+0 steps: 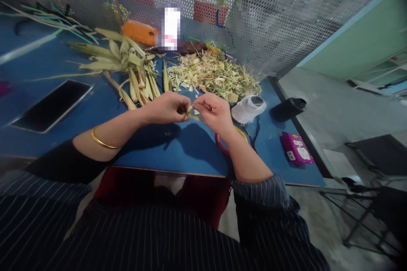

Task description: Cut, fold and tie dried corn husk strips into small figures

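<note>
- a small piece of husk (189,111) is pinched by the fingertips of the left hand (176,108), above the blue worktop (149,148).
- its end is met by the right hand (214,112), thumb and fingers drawn together.
- husk scraps (216,76) are heaped beyond.

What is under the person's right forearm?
From under the right forearm, a red curve and a yellow curve show on the blue table; whatever lies between is covered.

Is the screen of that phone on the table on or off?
Off, it seems: the smartphone shows plain black glass, with nothing lit.
</note>
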The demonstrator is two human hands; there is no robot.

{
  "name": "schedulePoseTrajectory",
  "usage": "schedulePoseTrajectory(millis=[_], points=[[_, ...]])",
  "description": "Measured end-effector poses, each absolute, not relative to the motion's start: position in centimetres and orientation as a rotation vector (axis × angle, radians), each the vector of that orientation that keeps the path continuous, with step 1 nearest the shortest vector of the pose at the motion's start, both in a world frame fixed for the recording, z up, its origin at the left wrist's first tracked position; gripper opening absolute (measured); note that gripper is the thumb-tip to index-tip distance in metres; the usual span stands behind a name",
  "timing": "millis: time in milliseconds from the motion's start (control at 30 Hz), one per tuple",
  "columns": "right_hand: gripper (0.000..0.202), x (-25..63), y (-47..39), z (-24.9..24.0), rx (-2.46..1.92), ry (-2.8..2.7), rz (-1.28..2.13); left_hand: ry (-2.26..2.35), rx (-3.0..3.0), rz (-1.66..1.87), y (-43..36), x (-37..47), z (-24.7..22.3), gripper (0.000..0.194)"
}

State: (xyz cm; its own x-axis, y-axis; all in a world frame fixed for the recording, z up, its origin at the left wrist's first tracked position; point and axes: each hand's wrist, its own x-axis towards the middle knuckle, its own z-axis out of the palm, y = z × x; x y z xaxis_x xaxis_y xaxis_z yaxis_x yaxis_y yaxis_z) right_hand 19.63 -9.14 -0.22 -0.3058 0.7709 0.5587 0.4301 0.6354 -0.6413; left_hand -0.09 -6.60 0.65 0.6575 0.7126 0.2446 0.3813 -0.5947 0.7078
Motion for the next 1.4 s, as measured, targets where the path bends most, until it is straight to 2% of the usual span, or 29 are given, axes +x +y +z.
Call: schedulePoseTrajectory(millis=[67, 200, 333, 400, 467, 567, 667, 733, 800, 900, 1000, 1067, 1167, 1233, 1333, 1400], points=[[0.014, 19.9, -8.5, -0.6, -1.045, -1.870, 0.620, 0.711, 2.116, 0.610, -7.1, 0.0, 1.4, 0.015], [0.018, 19.8, -8.0, -1.2, -1.138, -1.765, 0.828, 0.827, 1.928, 0.920, -6.7, -0.1, 1.6, 0.022], [0.018, 19.3, -9.0, -0.7, -1.030, -1.891, 0.579, 1.035, 1.977, 1.130, -5.5, -0.3, 0.3, 0.021], [0.018, 19.3, -9.4, -0.4, -0.958, -1.944, 0.432, 1.040, 2.073, 1.055, -5.6, -0.2, 0.1, 0.020], [0.017, 19.4, -9.3, -0.3, -0.977, -1.954, 0.417, 0.947, 2.144, 0.833, -6.2, -0.1, 0.5, 0.018], [0.015, 19.6, -8.6, -0.5, -1.112, -1.904, 0.666, 0.731, 2.023, 0.625, -7.2, 0.1, 1.8, 0.021], [0.017, 19.6, -8.2, -0.9, -1.143, -1.810, 0.961, 0.797, 1.910, 0.837, -7.0, 0.0, 2.1, 0.022], [0.018, 19.4, -8.3, -1.0, -1.125, -1.784, 0.999, 0.903, 1.870, 1.023, -6.4, 0.0, 1.4, 0.021], [0.019, 19.2, -8.7, -1.0, -1.113, -1.795, 0.918, 1.021, 1.895, 1.128, -5.8, 0.0, 0.5, 0.018], [0.018, 19.1, -9.1, -0.8, -1.057, -1.867, 0.648, 1.109, 2.001, 1.099, -5.6, 0.0, -0.4, 0.015], [0.016, 19.4, -8.9, -0.6, -1.046, -1.918, 0.511, 0.952, 2.080, 0.813, -6.3, 0.1, 0.2, 0.013], [0.015, 19.7, -8.5, -0.7, -1.110, -1.894, 0.648, 0.773, 2.015, 0.636, -6.8, 0.1, 0.9, 0.015], [0.017, 19.8, -8.0, -1.0, -1.124, -1.827, 0.923, 0.782, 1.869, 0.798, -7.0, 0.1, 1.6, 0.019], [0.018, 19.6, -8.0, -1.2, -1.101, -1.802, 0.971, 0.863, 1.779, 0.972, -6.6, 0.1, 1.4, 0.019], [0.018, 19.2, -8.5, -1.3, -1.089, -1.853, 0.791, 1.043, 1.747, 1.108, -5.9, 0.2, 0.5, 0.016], [0.019, 19.1, -8.9, -1.2, -1.045, -1.934, 0.583, 1.113, 1.812, 1.079, -5.6, 0.2, -0.1, 0.015]])
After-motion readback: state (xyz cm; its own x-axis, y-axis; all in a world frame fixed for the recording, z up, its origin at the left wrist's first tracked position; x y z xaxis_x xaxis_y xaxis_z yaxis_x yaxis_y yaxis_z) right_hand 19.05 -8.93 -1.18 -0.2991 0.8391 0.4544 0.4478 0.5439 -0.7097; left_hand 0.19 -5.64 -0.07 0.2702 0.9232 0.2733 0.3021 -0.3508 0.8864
